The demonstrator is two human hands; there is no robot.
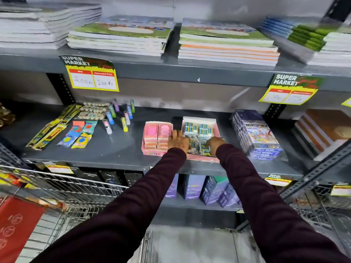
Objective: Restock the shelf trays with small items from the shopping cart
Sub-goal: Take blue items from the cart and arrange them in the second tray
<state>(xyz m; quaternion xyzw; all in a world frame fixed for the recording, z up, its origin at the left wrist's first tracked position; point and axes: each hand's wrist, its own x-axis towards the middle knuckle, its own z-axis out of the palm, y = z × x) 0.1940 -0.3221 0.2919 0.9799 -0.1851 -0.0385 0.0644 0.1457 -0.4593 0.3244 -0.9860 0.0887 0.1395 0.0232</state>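
Note:
A pink tray [216, 130] on the middle shelf holds several small blue-and-white packets [203, 130], standing in rows at the back and loose at the front. Both my hands are inside its front half. My left hand [178, 141] rests on the tray's left wall, fingers curled over packets. My right hand [215, 144] presses down on the loose packets; what its fingers grip is hidden. A second pink tray [146, 137] with pink erasers stands just left. The wire shopping cart [79, 188] sits at lower left.
Left on the shelf [121, 149] lie pencil packs [49, 133], coloured packets and upright small tubes [124, 124]. A stack of colour-pencil boxes [256, 137] stands right of the tray. Notebooks fill the shelf above; purple boxes the one below. A red bag [17, 224] lies in the cart.

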